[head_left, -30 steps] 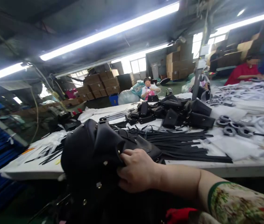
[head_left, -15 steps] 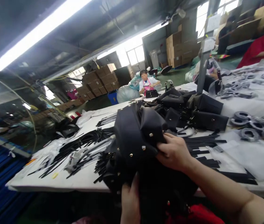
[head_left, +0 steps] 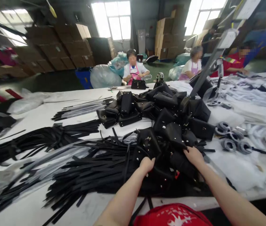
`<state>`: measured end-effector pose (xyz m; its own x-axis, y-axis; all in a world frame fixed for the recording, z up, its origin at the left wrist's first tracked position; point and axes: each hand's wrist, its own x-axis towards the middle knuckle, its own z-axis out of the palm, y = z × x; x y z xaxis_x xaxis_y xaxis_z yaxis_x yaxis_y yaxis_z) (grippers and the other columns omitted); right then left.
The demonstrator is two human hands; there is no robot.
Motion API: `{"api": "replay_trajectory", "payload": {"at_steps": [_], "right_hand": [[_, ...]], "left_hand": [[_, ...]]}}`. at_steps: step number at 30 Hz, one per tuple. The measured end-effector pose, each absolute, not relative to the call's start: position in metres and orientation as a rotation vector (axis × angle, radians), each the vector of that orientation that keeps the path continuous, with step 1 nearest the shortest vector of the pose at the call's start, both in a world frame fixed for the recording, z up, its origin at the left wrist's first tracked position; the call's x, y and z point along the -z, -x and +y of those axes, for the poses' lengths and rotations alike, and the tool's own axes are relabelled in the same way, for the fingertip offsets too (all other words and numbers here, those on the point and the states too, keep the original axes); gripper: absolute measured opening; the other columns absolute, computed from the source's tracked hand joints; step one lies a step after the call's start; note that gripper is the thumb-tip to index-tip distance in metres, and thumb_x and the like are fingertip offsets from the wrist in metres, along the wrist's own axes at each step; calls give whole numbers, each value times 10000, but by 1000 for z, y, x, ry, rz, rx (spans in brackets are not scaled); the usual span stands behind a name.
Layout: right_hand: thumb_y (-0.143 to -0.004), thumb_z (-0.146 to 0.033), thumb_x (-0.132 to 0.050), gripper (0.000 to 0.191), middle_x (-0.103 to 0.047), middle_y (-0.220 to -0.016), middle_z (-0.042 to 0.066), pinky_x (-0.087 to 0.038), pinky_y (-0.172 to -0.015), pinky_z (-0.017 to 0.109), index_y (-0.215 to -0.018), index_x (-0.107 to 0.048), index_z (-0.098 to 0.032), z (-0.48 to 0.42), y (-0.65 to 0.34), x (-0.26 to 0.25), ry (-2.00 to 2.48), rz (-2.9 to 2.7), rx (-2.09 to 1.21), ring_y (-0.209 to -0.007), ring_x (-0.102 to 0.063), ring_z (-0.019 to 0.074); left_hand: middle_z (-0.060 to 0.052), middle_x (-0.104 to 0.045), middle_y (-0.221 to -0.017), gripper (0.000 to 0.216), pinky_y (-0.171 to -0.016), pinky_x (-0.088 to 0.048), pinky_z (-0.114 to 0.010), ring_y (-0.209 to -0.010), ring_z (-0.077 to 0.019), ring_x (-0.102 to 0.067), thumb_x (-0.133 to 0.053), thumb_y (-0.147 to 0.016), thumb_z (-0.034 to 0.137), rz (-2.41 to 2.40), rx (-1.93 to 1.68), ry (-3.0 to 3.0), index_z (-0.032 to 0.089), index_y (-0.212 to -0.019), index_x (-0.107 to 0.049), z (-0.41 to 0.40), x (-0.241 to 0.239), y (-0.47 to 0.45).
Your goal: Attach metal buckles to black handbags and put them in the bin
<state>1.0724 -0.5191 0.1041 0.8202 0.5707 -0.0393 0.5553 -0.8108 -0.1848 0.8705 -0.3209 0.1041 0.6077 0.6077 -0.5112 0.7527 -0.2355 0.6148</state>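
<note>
Black bags [head_left: 170,138] lie heaped near the front edge of the white desk [head_left: 38,117], among loose black straps [head_left: 76,169]. Both hands are on the heap: the left hand [head_left: 147,164] has its fingers curled down into one bag, the right hand [head_left: 194,155] has its fingers tucked over another. Whether either truly grips, I cannot tell. The step looks like sorting the heap. Lifting one bag would call for a firm hold clear of the tangled straps

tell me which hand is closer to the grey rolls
Right. The right hand lies on the black bags, nearer the grey rolls; the left hand sits farther left on them.
</note>
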Motion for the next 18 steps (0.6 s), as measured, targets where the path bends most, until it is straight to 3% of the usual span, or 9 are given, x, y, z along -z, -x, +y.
{"api": "replay_trajectory", "payload": {"at_steps": [9, 18], "right_hand": [[-903, -291, -458, 297, -600, -861, 96, -388, -794, 299, -745, -683, -181, -505, -1083, -85, 2837, -1002, -89, -889, -539, 216], [-926, -256, -433, 293, -569, -965, 135, -375, -895, 338, -918, -716, -182, -515, -1095, -92, 2523, -1507, -188, -982, -490, 253]], "left_hand": [[-217, -732, -829, 504, -762, -533, -341, -809, -306, -716, -468, -893, 492, 1080, 412, -2038, 52, -851, -710, -309, -76, -916], [-279, -690, -1037, 655, -893, -477, -378, -1062, -363, -641, -378, -888, 609, 1453, 231, -2028, 33, -913, -690, -333, -80, -870]]}}
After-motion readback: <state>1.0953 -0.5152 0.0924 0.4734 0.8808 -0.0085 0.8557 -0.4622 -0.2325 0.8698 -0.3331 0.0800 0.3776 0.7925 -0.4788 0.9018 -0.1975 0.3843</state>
